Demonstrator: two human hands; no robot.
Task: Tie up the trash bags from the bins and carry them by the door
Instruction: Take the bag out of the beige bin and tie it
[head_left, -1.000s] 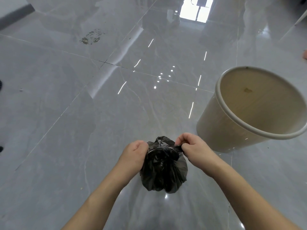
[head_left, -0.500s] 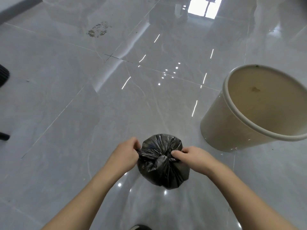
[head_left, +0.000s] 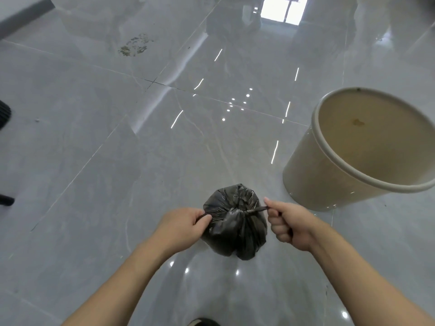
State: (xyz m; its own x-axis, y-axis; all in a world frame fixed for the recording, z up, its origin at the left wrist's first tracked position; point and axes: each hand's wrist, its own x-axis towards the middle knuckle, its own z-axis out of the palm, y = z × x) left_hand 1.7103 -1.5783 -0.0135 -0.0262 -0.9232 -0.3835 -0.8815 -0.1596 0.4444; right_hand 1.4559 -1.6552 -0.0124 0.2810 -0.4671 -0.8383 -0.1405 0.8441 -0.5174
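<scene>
A small black trash bag (head_left: 233,224) hangs above the grey floor between my two hands. Its top is gathered into a knot with two thin twisted ends running out sideways. My left hand (head_left: 182,227) pinches the left end close against the bag. My right hand (head_left: 288,222) grips the right end, which stretches taut from the knot to my fingers. The cream bin (head_left: 313,175) that stands to the right holds no bag; its inside shows a brown stain.
Glossy grey floor tiles spread all around and mirror ceiling lights and a bright window. A dirty patch (head_left: 135,45) marks the floor far ahead on the left. Dark objects (head_left: 4,114) poke in at the left edge. A shoe tip (head_left: 203,322) shows at the bottom.
My hands have moved apart, drawing the two bag ends out sideways and pulling the knot tighter. The bag has dropped a little lower in the view.
</scene>
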